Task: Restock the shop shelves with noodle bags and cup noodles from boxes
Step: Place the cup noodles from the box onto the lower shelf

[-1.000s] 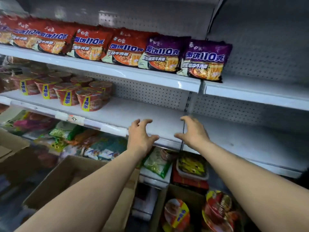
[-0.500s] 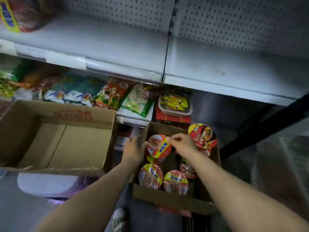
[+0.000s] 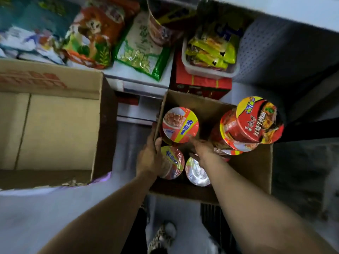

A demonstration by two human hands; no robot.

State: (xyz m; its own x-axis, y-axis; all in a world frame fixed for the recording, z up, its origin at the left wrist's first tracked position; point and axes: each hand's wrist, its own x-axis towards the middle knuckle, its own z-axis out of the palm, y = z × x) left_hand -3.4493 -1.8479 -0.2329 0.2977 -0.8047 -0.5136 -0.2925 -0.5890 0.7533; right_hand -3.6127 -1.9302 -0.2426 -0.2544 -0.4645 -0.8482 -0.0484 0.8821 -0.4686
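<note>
Down in the open cardboard box (image 3: 253, 167), cup noodle (image 3: 180, 125) with an orange-yellow foil lid, blue Chinese characters on a yellow band, stands at the box's far-left corner. Left hand (image 3: 149, 158) at the box's left wall, fingers curled toward this cup; right hand (image 3: 201, 149) fingertips touch its lid edge; full grasp cannot be told. Two more lidded cups (image 3: 173, 162) lie below, partly under the hands. Stacked red cups (image 3: 256, 121) with Chinese writing lean at the right. Empty bigger carton (image 3: 55, 125), red print blurred, sits left. Behind: snack bags (image 3: 141, 50), a white tray of yellow packets (image 3: 211, 50) on a red box (image 3: 201, 83).
</note>
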